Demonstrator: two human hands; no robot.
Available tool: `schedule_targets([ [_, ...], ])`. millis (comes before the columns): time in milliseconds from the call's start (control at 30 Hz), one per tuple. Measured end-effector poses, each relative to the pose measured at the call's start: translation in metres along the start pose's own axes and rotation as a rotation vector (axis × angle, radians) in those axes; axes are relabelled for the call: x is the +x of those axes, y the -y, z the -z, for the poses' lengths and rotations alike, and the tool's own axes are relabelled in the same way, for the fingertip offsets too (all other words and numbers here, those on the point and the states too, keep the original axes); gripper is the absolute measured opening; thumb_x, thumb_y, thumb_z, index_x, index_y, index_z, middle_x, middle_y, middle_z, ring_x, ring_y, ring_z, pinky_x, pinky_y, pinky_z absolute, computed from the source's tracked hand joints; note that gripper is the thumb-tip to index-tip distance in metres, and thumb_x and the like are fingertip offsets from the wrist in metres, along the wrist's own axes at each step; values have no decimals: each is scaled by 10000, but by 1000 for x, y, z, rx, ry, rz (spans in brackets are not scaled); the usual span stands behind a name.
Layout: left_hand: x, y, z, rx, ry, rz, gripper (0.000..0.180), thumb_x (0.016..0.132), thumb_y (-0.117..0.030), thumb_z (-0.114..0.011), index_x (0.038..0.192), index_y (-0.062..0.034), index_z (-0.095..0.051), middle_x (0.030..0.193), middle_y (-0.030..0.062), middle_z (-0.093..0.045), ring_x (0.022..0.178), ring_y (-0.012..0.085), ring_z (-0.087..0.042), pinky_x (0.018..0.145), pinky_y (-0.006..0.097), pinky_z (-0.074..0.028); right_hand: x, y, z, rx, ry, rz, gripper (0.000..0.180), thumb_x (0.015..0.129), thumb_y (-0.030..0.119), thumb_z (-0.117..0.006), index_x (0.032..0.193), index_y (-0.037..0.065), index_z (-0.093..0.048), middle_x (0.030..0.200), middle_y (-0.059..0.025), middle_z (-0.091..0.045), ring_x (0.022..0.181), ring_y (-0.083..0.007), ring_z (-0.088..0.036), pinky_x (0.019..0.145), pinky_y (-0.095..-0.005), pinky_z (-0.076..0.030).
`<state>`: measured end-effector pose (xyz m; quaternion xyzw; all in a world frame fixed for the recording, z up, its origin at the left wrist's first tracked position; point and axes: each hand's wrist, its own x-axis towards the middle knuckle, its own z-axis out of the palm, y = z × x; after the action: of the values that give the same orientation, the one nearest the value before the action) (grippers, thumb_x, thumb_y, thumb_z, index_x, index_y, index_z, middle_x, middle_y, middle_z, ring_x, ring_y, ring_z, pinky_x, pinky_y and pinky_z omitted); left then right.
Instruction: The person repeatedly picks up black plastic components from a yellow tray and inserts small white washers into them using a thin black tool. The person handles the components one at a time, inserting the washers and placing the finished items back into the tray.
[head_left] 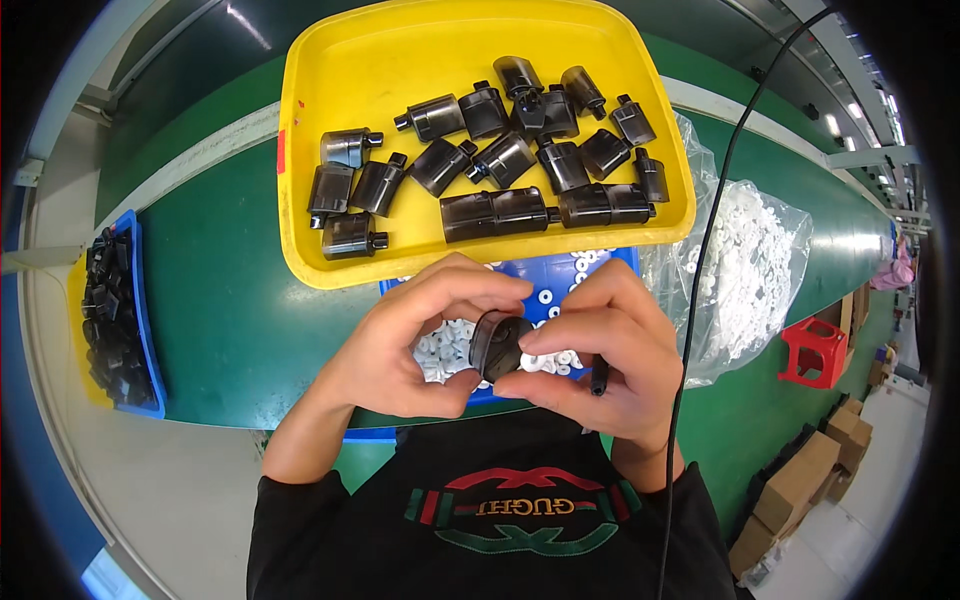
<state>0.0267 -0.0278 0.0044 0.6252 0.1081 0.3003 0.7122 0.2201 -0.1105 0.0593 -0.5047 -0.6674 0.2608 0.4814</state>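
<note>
My left hand [395, 345] is closed round a smoky black plastic housing [492, 348], held above a blue tray [515, 270] with its dark round end facing right. My right hand [635, 350] has its thumb and index fingertips at that end. Whether a small piece is pinched between them is hidden. Below the curled fingers of the right hand, the end of a black rod-like piece [599, 376] sticks out. Small white rings [545, 297] and pale loose pieces [445, 350] lie in the blue tray, partly covered by both hands.
Beyond my hands, a yellow tray [360, 50] holds several similar housings [500, 160]. A clear bag of white pieces [745, 270] lies at right. A black cable [712, 215] hangs across the right side. At left stands a blue bin [148, 320] of black parts, and a red stool [813, 352] is at right.
</note>
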Motion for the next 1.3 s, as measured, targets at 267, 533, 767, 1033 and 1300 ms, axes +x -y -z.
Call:
schedule_targets([
  [267, 0, -3, 1, -214, 186, 37, 811, 636, 114, -647, 1407, 28, -412, 1204, 129, -564, 1123, 223, -583, 1005, 385, -456, -6, -3, 3, 110, 144, 8, 499, 612, 165, -893, 1060, 56, -703, 852, -62, -597, 697, -198, -604, 586, -295, -480],
  [533, -5, 0, 3, -249, 215, 55, 811, 653, 82, -685, 1411, 35, -403, 1228, 126, -550, 1135, 227, -570, 992, 380, -458, -8, -3, 4, 62, 189, 63, 525, 590, 174, -898, 1062, 52, -704, 853, -69, -602, 702, -208, -627, 603, -299, -504],
  [767, -4, -5, 23, -52, -166, -115, 355, 903, -218, -650, 1098, 55, -531, 875, 175, -584, 708, 219, -610, 581, 311, -515, -12, 8, 5, -18, -31, 177, 431, 588, 200, -910, 954, 66, -725, 787, -38, -598, 616, -168, -595, 514, -266, -464],
  [1033, -8, -10, 22, -95, -369, -110, 293, 1023, -130, -473, 1003, 110, -642, 457, 26, -508, 317, 44, -393, 350, 199, -299, -15, -7, -9, -24, 25, 180, 444, 598, 172, -888, 985, 47, -709, 775, -43, -582, 595, -177, -580, 499, -278, -461],
  [1300, -10, -5, 29, -107, -267, -125, 416, 1009, -284, -482, 854, 69, -639, 556, 41, -535, 425, 46, -374, 420, 218, -271, -14, 7, -3, 9, -61, 195, 493, 577, 189, -922, 992, 40, -704, 775, -44, -611, 598, -166, -594, 502, -266, -468],
])
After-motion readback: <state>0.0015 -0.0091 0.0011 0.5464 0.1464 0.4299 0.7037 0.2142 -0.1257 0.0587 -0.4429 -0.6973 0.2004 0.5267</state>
